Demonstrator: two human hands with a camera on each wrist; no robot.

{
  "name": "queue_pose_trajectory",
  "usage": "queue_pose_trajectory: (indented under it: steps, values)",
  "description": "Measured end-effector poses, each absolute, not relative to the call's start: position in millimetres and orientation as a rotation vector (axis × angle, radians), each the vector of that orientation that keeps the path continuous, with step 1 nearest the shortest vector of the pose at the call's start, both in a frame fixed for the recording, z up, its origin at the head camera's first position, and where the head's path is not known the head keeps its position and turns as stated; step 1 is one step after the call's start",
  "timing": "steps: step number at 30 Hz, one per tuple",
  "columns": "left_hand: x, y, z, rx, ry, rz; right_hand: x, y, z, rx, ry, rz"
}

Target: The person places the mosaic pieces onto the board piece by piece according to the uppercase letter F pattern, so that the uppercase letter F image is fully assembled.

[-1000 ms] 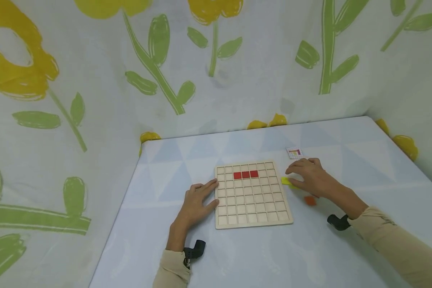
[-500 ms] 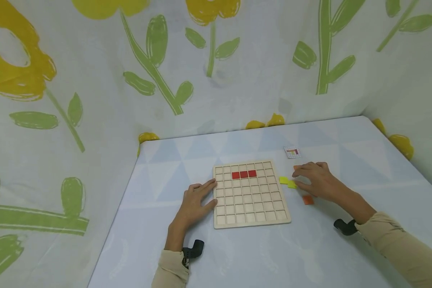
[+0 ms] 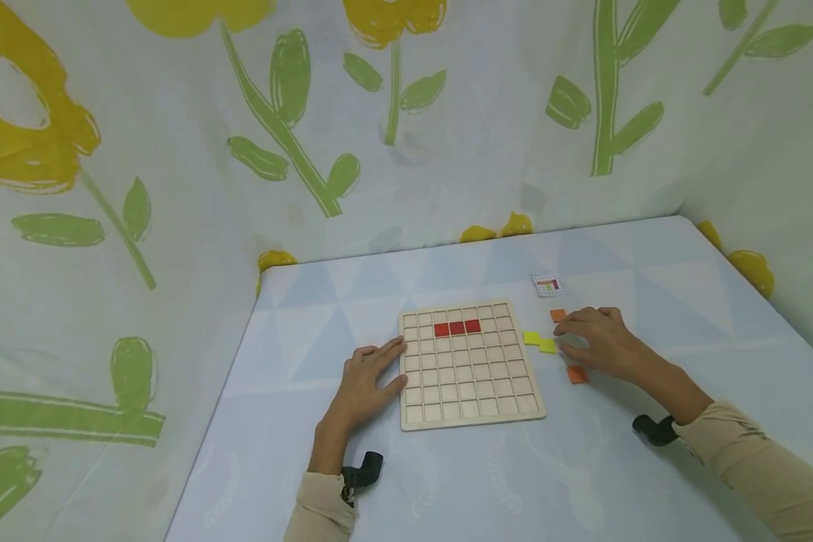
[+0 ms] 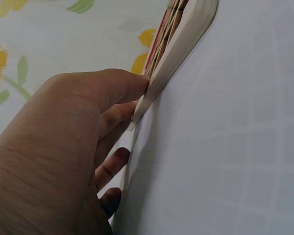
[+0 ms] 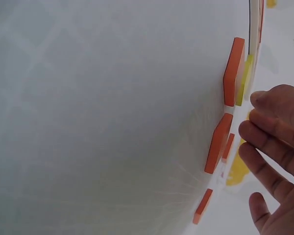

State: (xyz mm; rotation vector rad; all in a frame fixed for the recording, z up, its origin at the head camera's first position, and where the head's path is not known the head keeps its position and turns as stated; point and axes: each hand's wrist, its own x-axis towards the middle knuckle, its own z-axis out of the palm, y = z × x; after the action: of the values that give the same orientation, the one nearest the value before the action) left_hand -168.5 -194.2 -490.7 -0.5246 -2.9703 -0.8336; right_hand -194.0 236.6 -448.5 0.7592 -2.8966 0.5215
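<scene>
A light wooden grid board [image 3: 470, 384] lies on the table with three red tiles [image 3: 457, 328] side by side in one of its far rows. My left hand [image 3: 362, 388] rests at the board's left edge; in the left wrist view the thumb tip meets the wooden rim [image 4: 174, 58]. My right hand [image 3: 599, 342] hovers above loose tiles to the right of the board, fingers loosely bent and holding nothing. Two yellow tiles [image 3: 547, 345] lie left of its fingertips. Orange tiles show beyond [image 3: 558, 316] and in front [image 3: 577, 375]; the right wrist view shows several orange tiles [image 5: 219, 143].
Past the loose tiles lies a small printed card [image 3: 547, 284] with a coloured grid pattern. The pale table [image 3: 461, 489] meets flower-printed cloth [image 3: 488, 150] at the back and sides. Each wrist wears a black camera [image 3: 364, 470].
My right hand has drawn back to the right from the yellow tiles, uncovering them and the far orange tile. The left hand stays at the board's edge.
</scene>
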Motion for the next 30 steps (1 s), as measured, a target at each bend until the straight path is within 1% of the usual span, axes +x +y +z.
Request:
queue_pose_trajectory:
  steps: [13,20,30]
  values:
    - [-168.0,-193.9,-490.2,-0.518,-2.957,-0.809,-183.0,257.2,-447.7,0.742,-2.959,0.491]
    - [-169.9,-193.4,-490.8,-0.505,-2.979,-0.801,-179.6,266.1,-452.3,0.779,-2.988,0.498]
    - [-169.4,-192.3,-489.9,-0.501,-2.975,-0.801,-179.5,269.0,-447.9,0.877,-2.923,0.483]
